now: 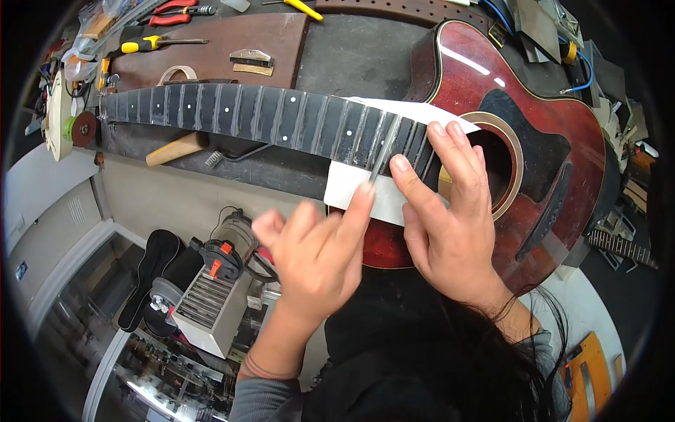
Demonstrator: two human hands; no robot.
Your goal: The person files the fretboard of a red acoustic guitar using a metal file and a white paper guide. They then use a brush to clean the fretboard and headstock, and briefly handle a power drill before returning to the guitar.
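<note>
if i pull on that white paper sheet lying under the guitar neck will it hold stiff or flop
The white paper sheet looks thin and flat, so probably floppy and light. It is tucked under the fretboard with the right hand beside it, so it may snag or tear.

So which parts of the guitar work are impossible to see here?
Head view only:
- Left hand: motion-blurred; its grip on the thin metal strip is unclear.
- Fretboard frets under the right hand: covered by its fingers.
- Guitar body, lower edge: hidden by dark hair.
- Bench tools, top left: too small.

Grey sleeve (264, 402), thin bands on left wrist (261, 367), dark top (380, 366)
</note>
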